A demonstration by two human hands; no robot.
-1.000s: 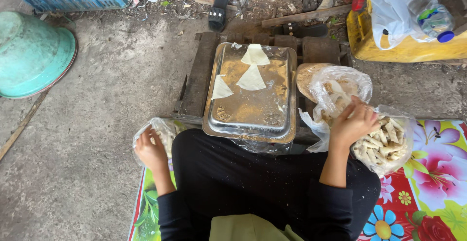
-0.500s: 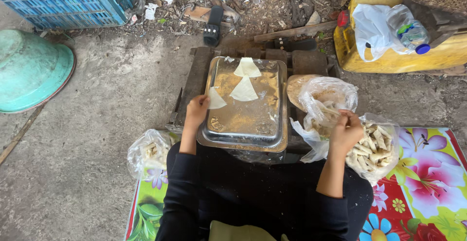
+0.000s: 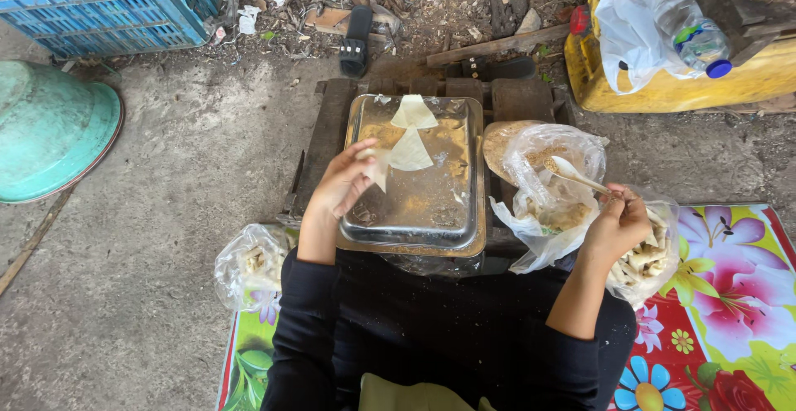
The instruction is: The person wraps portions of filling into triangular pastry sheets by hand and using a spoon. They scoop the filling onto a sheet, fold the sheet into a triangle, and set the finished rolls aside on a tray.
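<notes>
Pinched in left hand (image 3: 342,185), a wrapper triangle (image 3: 377,168) half-hidden; right hand (image 3: 618,227) closed around spoon (image 3: 576,175), bag contents murky.

Blue plastic crate (image 3: 116,4) top left, teal basin (image 3: 50,137) left on concrete. Black sandal (image 3: 355,42) in debris. Yellow jerrycan (image 3: 663,83) top right, plastic bottle (image 3: 701,42) on it. Floral mat (image 3: 730,311) bottom right.
</notes>
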